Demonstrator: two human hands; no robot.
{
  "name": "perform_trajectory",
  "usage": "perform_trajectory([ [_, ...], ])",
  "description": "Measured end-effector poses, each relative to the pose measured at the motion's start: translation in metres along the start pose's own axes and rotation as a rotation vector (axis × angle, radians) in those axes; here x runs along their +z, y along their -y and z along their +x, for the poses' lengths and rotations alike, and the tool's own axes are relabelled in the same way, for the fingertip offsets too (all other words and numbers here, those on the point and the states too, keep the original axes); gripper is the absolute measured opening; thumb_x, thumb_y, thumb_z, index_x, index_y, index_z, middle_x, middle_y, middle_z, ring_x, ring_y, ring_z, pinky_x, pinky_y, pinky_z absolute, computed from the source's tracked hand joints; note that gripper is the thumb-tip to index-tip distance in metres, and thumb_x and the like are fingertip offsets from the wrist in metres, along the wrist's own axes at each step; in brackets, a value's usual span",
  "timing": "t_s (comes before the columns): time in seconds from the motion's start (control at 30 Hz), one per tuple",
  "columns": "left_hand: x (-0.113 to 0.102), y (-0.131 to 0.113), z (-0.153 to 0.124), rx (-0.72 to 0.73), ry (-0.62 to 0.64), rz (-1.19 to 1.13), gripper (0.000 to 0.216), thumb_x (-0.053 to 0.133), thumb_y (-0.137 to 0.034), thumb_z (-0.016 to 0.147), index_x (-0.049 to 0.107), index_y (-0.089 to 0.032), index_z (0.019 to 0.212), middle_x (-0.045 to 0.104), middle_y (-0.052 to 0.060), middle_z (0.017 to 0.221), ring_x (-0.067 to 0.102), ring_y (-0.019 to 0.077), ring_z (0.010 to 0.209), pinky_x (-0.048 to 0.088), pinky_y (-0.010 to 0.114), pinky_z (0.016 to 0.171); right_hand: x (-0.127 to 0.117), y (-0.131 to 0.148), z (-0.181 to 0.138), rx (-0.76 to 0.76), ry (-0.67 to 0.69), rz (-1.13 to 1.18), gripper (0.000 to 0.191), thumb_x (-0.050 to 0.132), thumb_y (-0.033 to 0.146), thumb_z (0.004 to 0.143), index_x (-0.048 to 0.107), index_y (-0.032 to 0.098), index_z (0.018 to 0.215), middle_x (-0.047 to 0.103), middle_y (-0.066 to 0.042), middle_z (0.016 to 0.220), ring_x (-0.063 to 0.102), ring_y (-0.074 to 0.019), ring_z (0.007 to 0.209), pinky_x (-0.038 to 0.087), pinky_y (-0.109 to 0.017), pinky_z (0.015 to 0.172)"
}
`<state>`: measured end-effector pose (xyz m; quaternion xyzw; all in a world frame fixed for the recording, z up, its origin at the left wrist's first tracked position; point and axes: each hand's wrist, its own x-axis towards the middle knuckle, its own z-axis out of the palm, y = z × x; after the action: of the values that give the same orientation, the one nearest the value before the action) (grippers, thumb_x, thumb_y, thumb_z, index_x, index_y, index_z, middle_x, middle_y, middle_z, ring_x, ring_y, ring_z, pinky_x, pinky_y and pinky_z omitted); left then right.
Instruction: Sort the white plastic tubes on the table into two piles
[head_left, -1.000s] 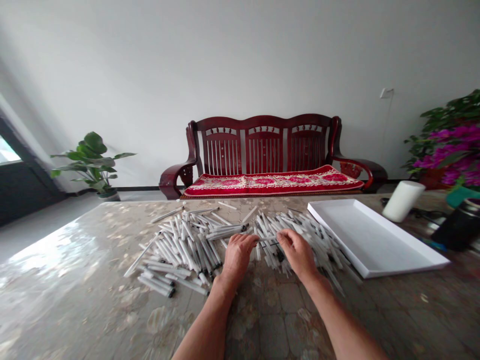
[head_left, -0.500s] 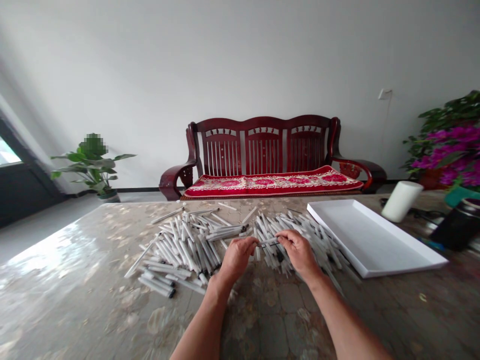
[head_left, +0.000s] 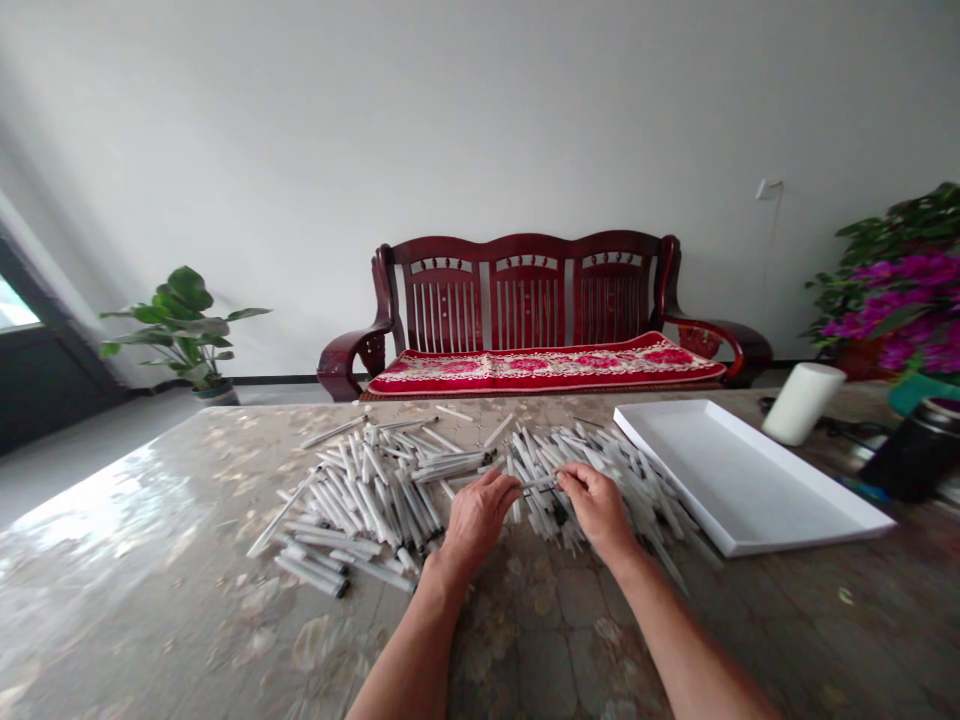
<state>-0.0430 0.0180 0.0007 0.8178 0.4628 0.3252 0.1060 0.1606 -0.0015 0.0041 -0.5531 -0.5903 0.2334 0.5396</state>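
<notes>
Between my two hands a slim whitish pen (head_left: 538,484) is held level, just above the table. My left hand (head_left: 481,508) is closed on its left end, and my right hand (head_left: 592,498) pinches the right end between thumb and finger. To the left spreads a heap of white pens (head_left: 375,490), some with dark ends. A second heap of pens (head_left: 637,475), greyish and translucent, lies behind and beside my right hand. Part of that heap is hidden by the hand. Whether the held pen is in one piece or two cannot be made out.
A shallow white box lid (head_left: 757,490) stands right of the heaps on the patterned table (head_left: 247,640). Farther right are a white roll (head_left: 804,402), a dark flask (head_left: 915,450) and purple flowers (head_left: 915,300). Behind the table is a red wooden bench (head_left: 525,300).
My left hand has turned slightly, with its back now more upward and its fingers stretched farther over the pen's end. My right hand has shifted slightly right. The heaps look the same.
</notes>
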Motion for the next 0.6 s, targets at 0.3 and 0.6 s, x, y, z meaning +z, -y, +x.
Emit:
perform_trajectory([
  [0.3, 0.008, 0.009, 0.007, -0.291, -0.153, -0.567, 0.023, 0.048, -0.035, 0.090, 0.065, -0.019, 0.086, 0.058, -0.004, 0.060, 0.053, 0.0118, 0.053, 0.039, 0.023, 0.054, -0.003, -0.009, 0.002, -0.156, -0.022, -0.233, 0.022, 0.054, 0.028, 0.084, 0.073, 0.023, 0.093, 0.076, -0.005, 0.094, 0.068, -0.0218, 0.089, 0.051, -0.035, 0.083],
  [0.6, 0.016, -0.021, 0.009, -0.561, -0.272, -1.607, 0.030, 0.076, -0.032, 0.076, 0.054, -0.019, 0.093, 0.074, 0.008, 0.101, 0.072, 0.0187, 0.091, 0.053, 0.036, 0.091, 0.009, 0.024, -0.016, -0.375, 0.091, -0.603, 0.017, 0.055, 0.030, 0.094, 0.070, 0.025, 0.091, 0.073, -0.003, 0.091, 0.062, -0.0223, 0.090, 0.042, -0.033, 0.080],
])
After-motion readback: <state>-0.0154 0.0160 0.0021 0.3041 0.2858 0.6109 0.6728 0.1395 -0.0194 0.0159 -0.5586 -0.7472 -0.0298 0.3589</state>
